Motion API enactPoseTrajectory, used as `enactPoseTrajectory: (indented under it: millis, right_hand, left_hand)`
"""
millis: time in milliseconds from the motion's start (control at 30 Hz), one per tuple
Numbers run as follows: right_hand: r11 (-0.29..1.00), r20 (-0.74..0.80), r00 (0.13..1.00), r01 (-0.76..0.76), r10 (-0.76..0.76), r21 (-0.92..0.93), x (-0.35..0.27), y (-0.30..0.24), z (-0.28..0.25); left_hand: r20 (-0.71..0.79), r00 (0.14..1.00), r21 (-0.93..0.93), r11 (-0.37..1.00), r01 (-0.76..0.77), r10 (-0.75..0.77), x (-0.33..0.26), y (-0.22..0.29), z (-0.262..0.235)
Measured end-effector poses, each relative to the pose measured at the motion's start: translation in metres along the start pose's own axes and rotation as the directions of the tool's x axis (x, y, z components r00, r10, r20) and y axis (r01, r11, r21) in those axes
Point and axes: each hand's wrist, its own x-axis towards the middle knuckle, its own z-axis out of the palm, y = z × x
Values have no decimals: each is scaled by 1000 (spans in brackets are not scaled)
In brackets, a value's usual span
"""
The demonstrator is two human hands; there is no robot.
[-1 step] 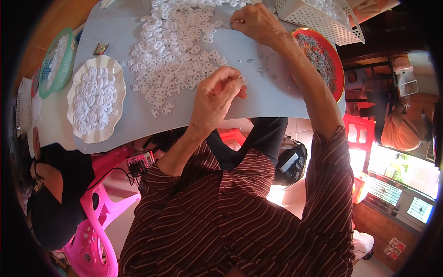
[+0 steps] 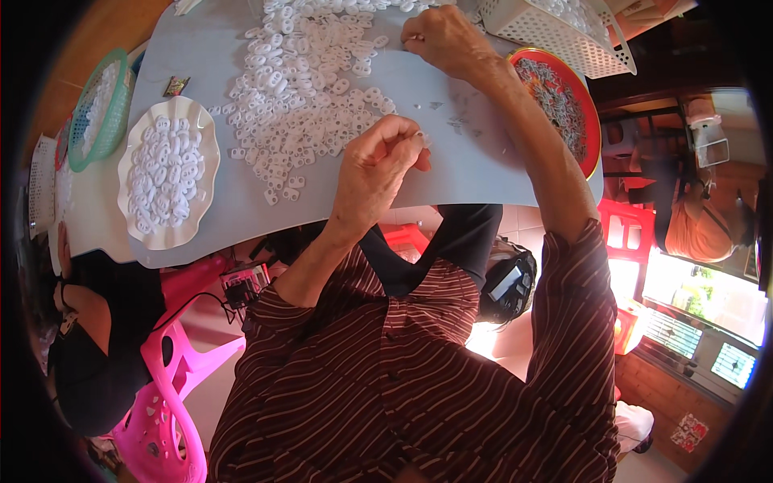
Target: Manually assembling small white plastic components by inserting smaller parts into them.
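Note:
My left hand (image 2: 380,173) is closed in a pinch above the near part of the table, with a small white plastic piece (image 2: 424,140) just showing at its fingertips. Farther off and to the right, my right hand (image 2: 451,42) hangs over the table with its fingers curled together; whatever they may hold is hidden. Between and left of my hands spreads a pile of white plastic pieces with two holes (image 2: 298,105). Several small grey bits (image 2: 459,122) lie loose to the right of my left hand. Under my right forearm sits a red bowl (image 2: 591,121) of small grey metal parts.
A scalloped white tray (image 2: 206,191) of white pieces stands on the table's left side, with a small wrapper (image 2: 175,86) beyond it. Farther left is a green basket (image 2: 121,101). A white perforated basket (image 2: 531,34) occupies the far right. A person's arm (image 2: 84,310) and a pink chair (image 2: 173,362) are at left.

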Motion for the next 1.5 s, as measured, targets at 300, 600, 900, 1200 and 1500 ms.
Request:
enactPoseTrajectory:
  millis: [300, 600, 900, 1200, 1500]
  right_hand:
    - [926, -153, 949, 219, -274, -307, -4, -2, 9]
    - [440, 48, 905, -251, 423, 862, -121, -74, -24]
    - [42, -25, 803, 0, 595, 999, -155, -95, 6]
    - [116, -98, 763, 31, 639, 993, -149, -103, 9]
    - [92, -95, 758, 47, 645, 995, -150, -103, 11]
  left_hand:
    - [-29, 1000, 30, 1000, -8, 9, 4, 0, 3]
    - [-35, 999, 44, 999, -11, 12, 3, -3, -2]
    - [46, 998, 250, 967, -48, 37, -4, -2, 5]
    - [33, 995, 374, 922, -99, 93, -5, -5, 9]
    - [-5, 988, 304, 941, -148, 157, -5, -7, 11]
